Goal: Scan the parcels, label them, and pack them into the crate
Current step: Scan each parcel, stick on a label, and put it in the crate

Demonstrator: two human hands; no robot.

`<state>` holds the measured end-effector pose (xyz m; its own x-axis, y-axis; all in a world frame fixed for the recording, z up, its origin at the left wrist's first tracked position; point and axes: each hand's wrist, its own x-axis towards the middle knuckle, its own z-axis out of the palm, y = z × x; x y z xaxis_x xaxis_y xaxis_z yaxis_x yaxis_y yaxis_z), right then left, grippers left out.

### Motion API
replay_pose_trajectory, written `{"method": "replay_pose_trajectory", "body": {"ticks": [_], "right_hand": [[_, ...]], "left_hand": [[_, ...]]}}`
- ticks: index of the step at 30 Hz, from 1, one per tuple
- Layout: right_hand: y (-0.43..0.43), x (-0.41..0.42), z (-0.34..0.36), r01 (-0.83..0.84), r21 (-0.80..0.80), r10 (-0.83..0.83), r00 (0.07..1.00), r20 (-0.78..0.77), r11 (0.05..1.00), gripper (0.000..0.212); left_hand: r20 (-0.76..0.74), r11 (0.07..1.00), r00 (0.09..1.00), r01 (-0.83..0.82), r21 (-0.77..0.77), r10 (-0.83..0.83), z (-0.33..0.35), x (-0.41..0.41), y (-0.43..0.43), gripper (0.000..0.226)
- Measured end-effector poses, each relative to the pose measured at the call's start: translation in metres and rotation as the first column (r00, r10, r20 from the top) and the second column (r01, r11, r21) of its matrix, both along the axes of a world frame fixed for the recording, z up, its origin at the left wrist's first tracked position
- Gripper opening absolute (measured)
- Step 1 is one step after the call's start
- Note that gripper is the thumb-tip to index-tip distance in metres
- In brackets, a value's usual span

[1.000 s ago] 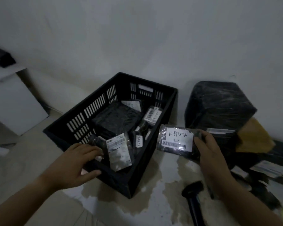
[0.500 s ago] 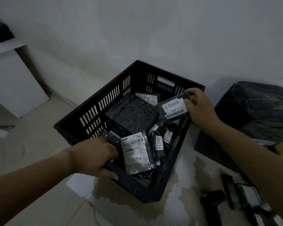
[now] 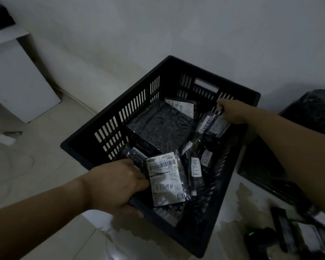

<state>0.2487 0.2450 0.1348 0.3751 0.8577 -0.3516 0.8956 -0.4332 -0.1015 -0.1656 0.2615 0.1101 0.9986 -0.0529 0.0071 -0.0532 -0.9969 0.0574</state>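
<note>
Both hands at the black crate (image 3: 195, 239), with parcels inside.
Nearest, the left hand (image 3: 116, 186) curls round the crate's near rim, beside a flat parcel (image 3: 165, 180) marked RETURN (barcode label uppermost). Beyond it lies a large wrapped box (image 3: 159, 126). Farthest, the right hand (image 3: 231, 113) pinches a small labelled parcel (image 3: 212, 124) inside the crate, close to its right wall.

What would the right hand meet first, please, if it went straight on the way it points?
The right hand would probably meet the flat white-labelled parcel by the black slatted crate's far wall; depth unclear.
</note>
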Motion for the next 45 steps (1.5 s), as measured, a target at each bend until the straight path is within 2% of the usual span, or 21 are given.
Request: {"method": "replay_pose_trajectory", "body": {"ticks": [3,5,6,9,10,12,16,18,19,21,23,25,28,32,34,36,38,41,45], "right_hand": [[0.007,0.006,-0.007,-0.023,0.041,0.019,0.995,0.101,0.999,0.020],[0.009,0.008,-0.014,-0.035,0.006,0.034,0.988,0.153,0.999,0.023],[0.009,0.008,-0.019,-0.044,-0.022,0.047,0.983,0.180,0.999,0.033],[0.005,0.006,-0.028,-0.071,-0.037,0.079,0.959,0.271,0.997,0.078],[0.004,0.006,-0.028,-0.073,-0.019,0.075,0.950,0.304,0.997,0.082],[0.004,0.006,-0.028,-0.060,0.004,0.054,0.937,0.345,0.998,0.073],[0.006,0.004,-0.026,-0.042,-0.139,0.088,0.936,0.341,0.989,0.040],[0.007,0.004,-0.026,-0.033,-0.107,0.066,0.948,0.312,0.994,0.037],[0.007,0.004,-0.025,-0.025,-0.034,0.034,0.957,0.287,0.999,0.037],[0.005,0.001,-0.022,-0.012,0.219,-0.040,0.971,0.234,0.976,0.033],[-0.003,-0.006,-0.018,0.042,0.479,-0.115,0.986,0.124,0.877,0.029],[-0.014,-0.015,-0.015,0.165,0.604,-0.171,0.984,-0.049,0.780,0.026],[-0.040,-0.037,-0.014,0.256,0.632,-0.174,0.966,-0.190,0.732,0.023],[-0.079,-0.076,-0.023,0.200,0.651,-0.104,0.978,-0.183,0.732,0.019],[-0.098,-0.100,-0.025,0.180,0.657,-0.051,0.976,-0.212,0.732,0.016],[-0.121,-0.123,-0.026,0.087,0.684,0.043,0.984,-0.171,0.724,0.018],[-0.150,-0.146,-0.027,0.007,0.666,0.143,0.975,-0.170,0.746,0.025],[-0.208,-0.171,-0.025,0.017,0.608,0.214,0.928,-0.306,0.794,0.041],[-0.303,-0.176,-0.047,0.050,0.519,0.175,0.910,-0.377,0.853,0.049]], "left_hand": [[-0.044,0.999,0.999,-0.012,-0.039,0.011,-0.003,-0.002,0.002,0.052],[-0.108,0.997,0.994,-0.019,-0.074,0.011,-0.004,-0.002,0.004,0.059],[-0.121,0.996,0.993,-0.017,-0.083,0.007,-0.005,-0.002,0.004,0.061],[-0.067,0.999,0.998,-0.005,-0.052,0.001,-0.008,-0.003,0.004,0.062],[-0.052,0.999,0.999,-0.005,-0.033,0.003,-0.008,-0.003,0.005,0.064],[-0.035,1.000,0.999,-0.006,-0.022,0.005,-0.010,-0.003,0.006,0.071],[-0.044,1.000,0.999,-0.018,-0.007,0.018,-0.010,-0.003,0.006,0.082],[-0.060,1.000,0.998,-0.025,-0.007,0.024,-0.009,-0.002,0.007,0.083],[-0.063,1.000,0.998,-0.026,-0.009,0.026,-0.009,-0.002,0.007,0.083],[-0.066,1.000,0.997,-0.029,-0.006,0.029,-0.007,-0.001,0.006,0.083],[-0.057,0.999,0.998,-0.034,0.021,0.035,-0.004,-0.001,0.006,0.082],[-0.045,0.999,0.998,-0.038,0.031,0.039,0.000,0.000,0.005,0.081],[-0.034,0.998,0.998,-0.045,0.038,0.046,0.003,0.000,0.003,0.080],[-0.022,0.997,0.997,-0.072,0.021,0.072,0.004,-0.003,0.001,0.079],[-0.032,0.996,0.996,-0.088,0.026,0.089,0.006,-0.005,0.001,0.086],[-0.055,0.995,0.993,-0.100,0.018,0.101,0.006,-0.011,0.003,0.091],[-0.047,0.990,0.991,-0.125,-0.070,0.122,0.005,-0.019,0.005,0.081],[0.073,0.948,0.971,-0.205,-0.244,0.229,0.004,-0.024,-0.012,0.063],[0.278,0.876,0.876,-0.268,-0.402,0.395,0.004,0.000,-0.095,0.045]]}}
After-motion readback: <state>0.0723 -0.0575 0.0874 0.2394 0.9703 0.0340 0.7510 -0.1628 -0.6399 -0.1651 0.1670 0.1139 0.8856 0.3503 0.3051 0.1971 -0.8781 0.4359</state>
